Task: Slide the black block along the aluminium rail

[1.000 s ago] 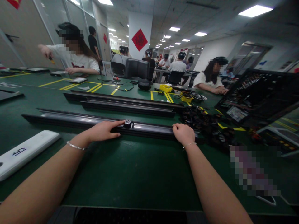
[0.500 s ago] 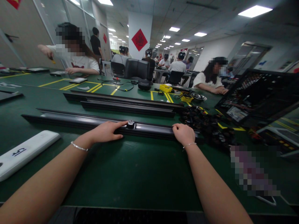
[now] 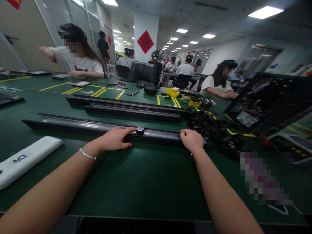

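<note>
- The left hand (image 3: 114,138) lies flat on the long black rail (image 3: 97,127), fingers stretched out together, the forefinger tip touching a small black slider (image 3: 140,130) seated in the rail's groove.
- The right hand (image 3: 192,139) is curled over the same rail, gripping its near edge, well to the right of the slider.
- The rail lies across the green desk (image 3: 136,182), with a heap of dark parts (image 3: 214,131) just beyond the right hand.

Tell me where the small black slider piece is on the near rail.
In the head view the slider piece sits on the nearest rail, mid-table, at the left hand's fingertip, left of the right hand.
</note>
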The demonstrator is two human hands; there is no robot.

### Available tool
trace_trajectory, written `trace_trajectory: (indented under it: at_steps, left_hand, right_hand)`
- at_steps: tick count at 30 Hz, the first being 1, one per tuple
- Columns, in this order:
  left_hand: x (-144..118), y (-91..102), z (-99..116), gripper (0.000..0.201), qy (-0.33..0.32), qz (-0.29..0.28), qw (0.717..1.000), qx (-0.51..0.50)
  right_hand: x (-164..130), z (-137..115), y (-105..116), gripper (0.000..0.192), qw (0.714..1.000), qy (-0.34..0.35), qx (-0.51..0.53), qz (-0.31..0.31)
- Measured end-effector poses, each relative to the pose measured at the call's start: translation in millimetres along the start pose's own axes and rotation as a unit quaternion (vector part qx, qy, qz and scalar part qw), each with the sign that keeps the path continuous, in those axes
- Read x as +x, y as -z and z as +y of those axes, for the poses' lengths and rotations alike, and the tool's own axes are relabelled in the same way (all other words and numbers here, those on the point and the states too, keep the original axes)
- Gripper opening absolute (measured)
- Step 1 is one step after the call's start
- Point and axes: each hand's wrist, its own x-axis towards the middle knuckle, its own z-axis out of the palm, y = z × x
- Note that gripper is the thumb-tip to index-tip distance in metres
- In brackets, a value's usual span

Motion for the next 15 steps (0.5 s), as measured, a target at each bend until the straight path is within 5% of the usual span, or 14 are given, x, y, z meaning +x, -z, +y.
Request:
trace_trajectory:
  at_steps: [15]
  left_hand:
    - [0.0, -2.4, 2.0, 0.065, -0.014, 0.012, 1.0, 0.007]
  right_hand:
    - [0.4, -1.0, 2.2, 0.041, 1.0, 0.001, -0.009, -0.008]
